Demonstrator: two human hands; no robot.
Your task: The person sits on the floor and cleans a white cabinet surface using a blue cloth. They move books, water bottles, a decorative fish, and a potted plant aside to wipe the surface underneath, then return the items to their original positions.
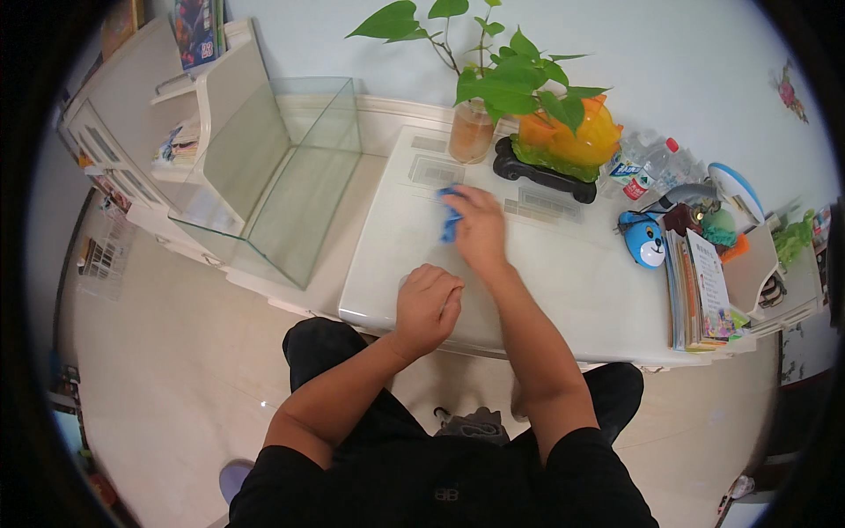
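Observation:
My right hand (480, 228) presses a crumpled blue cloth (451, 226) on the glossy white desktop (561, 284). The cloth sticks out at the left of my fingers. Closer to the front edge, my left hand (428, 307) is curled into a fist over the desktop, and no object shows in it. Beyond the cloth stand a clear jar of brownish water (471, 132) holding a green leafy plant (508, 86), and an orange and yellow glass-like ornament (568, 142) on a black base (541, 173). Grey rectangular patterns (436, 173) mark the surface near them.
An open glass tank (304, 191) stands at the left, beside white shelving (228, 99). To the right are plastic bottles (650, 165), a blue dog-faced item (643, 241), a desk lamp (736, 191) and a row of upright books (700, 290). A pale wall rises behind.

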